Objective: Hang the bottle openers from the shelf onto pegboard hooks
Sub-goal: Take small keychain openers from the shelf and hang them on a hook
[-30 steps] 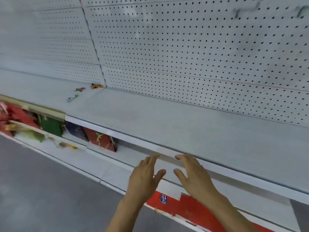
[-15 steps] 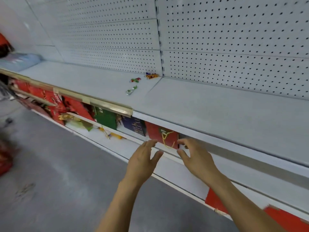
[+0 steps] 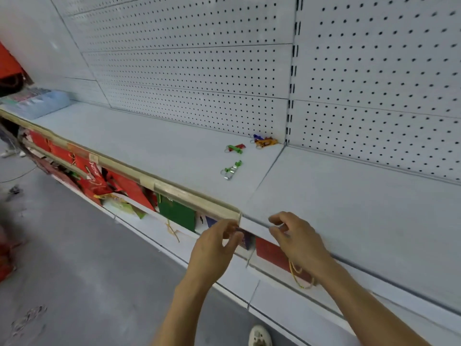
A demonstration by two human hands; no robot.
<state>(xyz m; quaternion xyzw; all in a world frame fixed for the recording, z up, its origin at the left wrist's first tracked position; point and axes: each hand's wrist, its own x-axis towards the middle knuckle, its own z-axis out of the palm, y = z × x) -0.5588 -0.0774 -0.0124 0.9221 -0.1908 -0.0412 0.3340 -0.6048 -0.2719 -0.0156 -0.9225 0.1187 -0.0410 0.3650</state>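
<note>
Plainly both hands are empty: the left hand point(image 3: 214, 248) and right hand point(image 3: 296, 238) hover loosely curled before the shelf point(image 3: 324, 196) edge, likely approaching; the bottle openers point(image 3: 233, 167) lie well beyond, near the hookless pegboard point(image 3: 199, 71).

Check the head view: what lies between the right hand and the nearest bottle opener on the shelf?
Only bare shelf shows in the head view between the right hand and the green-and-silver bottle opener. A seam between shelf panels crosses that stretch.
</note>
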